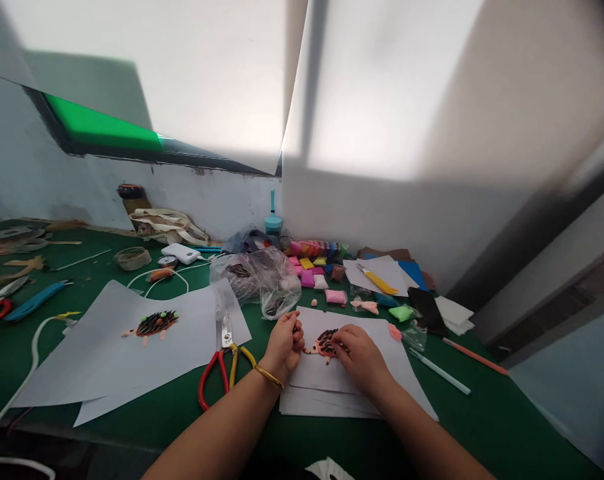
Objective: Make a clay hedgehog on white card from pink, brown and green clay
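A small hedgehog figure (324, 344), pink clay set with dark seed-like pieces, lies on a stack of white paper (382, 333) in front of me. My right hand (363, 359) is over its right side, thumb and fingers pinched together at the dark pieces; what they grip, if anything, is hidden. Just left of the figure, my left hand (284, 345) is curled closed, with something dark barely showing between the fingers. A finished-looking hedgehog (157, 324) with dark spines and green and orange bits lies on other white sheets (182, 347) to the left.
Red-handled scissors (217, 377) and yellow-handled pliers (235, 360) lie beside my left forearm. Beyond are a clear plastic bag (255, 273) with dark pieces, colourful clay packets (307, 277) and a yellow utility knife (378, 279). Pens (442, 373) lie at right, a white cable (35, 353) at left.
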Motion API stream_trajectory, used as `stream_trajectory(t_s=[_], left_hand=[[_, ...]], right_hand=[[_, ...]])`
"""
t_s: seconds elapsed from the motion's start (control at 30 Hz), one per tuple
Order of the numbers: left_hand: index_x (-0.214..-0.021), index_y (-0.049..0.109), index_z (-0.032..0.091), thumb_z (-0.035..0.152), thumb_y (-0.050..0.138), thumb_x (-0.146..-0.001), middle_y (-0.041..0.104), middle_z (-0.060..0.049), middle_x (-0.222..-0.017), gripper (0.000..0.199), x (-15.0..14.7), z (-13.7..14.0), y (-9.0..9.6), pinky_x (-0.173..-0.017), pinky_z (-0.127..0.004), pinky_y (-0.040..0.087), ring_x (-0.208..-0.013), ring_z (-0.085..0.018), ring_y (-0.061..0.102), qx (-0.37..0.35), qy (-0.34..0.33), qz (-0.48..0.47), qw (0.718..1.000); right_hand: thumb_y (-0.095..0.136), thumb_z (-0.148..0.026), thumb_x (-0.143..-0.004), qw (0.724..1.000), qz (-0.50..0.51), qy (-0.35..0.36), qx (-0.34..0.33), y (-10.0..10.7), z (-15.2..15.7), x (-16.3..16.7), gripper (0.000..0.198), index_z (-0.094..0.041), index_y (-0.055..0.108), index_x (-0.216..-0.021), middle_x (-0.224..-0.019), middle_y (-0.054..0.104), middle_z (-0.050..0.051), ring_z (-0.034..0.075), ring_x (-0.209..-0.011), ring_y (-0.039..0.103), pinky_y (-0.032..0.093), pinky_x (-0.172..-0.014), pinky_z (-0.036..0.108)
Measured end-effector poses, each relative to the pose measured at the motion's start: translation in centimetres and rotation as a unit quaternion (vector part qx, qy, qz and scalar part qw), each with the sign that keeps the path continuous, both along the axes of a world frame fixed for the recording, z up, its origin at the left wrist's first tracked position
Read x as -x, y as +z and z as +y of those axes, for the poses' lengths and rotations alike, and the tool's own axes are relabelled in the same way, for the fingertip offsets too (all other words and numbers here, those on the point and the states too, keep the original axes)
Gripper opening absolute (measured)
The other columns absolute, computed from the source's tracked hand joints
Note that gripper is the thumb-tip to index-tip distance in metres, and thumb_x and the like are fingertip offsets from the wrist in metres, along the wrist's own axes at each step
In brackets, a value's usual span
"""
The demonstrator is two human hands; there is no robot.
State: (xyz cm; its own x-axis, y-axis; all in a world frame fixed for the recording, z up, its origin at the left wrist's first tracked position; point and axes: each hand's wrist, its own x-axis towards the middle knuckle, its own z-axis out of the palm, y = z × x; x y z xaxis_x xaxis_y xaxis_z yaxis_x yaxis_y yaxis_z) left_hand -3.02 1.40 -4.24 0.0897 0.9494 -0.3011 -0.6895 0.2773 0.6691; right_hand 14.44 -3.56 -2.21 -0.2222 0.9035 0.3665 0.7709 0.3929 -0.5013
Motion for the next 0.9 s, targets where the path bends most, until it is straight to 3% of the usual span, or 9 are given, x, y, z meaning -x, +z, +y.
stream_trajectory(t_s=[0.23,0.43,0.7,0.9], left_hand=[[-0.093,0.048,0.019,0.028,0.062,-0.077,0.043,0.007,-0.062,0.023,0.0,0.2,-0.3,-0.036,-0.014,0.012,-0.036,0.000,0.028,-0.008,-0.007,0.003,1.000],[-0.092,0.048,0.019,0.026,0.060,-0.078,0.043,0.007,-0.062,0.020,0.0,0.0,-0.1,-0.036,-0.014,0.011,-0.037,0.000,0.027,-0.005,-0.009,-0.002,1.000],[-0.092,0.049,0.018,0.023,0.059,-0.078,0.043,0.006,-0.062,0.018,0.0,0.0,0.1,-0.036,-0.014,0.010,-0.037,-0.001,0.028,0.004,-0.006,0.000,1.000],[-0.091,0.048,0.018,0.022,0.057,-0.079,0.043,0.006,-0.061,0.016,0.0,-0.1,0.3,-0.036,-0.015,0.010,-0.037,-0.001,0.028,0.005,-0.002,0.005,1.000]], right_hand=[[0.051,-0.018,-0.084,0.992,-0.116,0.006,-0.050,0.2,1.2,0.9,0.017,-0.024,0.066,-0.079,-0.084,0.060,0.004,0.019,-0.084,0.052,0.035,-0.072,0.031],[0.048,-0.018,-0.085,0.984,-0.174,0.005,-0.046,0.7,1.5,1.4,0.016,-0.022,0.062,-0.079,-0.076,0.061,0.004,0.018,-0.076,0.052,0.030,-0.066,0.029],[0.048,-0.017,-0.084,0.993,-0.120,0.004,-0.020,1.0,1.0,0.8,0.014,-0.022,0.060,-0.078,-0.080,0.062,0.003,0.018,-0.079,0.054,0.034,-0.069,0.029],[0.043,-0.022,-0.087,0.999,-0.001,-0.038,-0.032,0.0,-0.1,-1.5,0.016,-0.022,0.059,-0.084,-0.088,0.063,0.006,0.020,-0.085,0.055,0.040,-0.074,0.032]])
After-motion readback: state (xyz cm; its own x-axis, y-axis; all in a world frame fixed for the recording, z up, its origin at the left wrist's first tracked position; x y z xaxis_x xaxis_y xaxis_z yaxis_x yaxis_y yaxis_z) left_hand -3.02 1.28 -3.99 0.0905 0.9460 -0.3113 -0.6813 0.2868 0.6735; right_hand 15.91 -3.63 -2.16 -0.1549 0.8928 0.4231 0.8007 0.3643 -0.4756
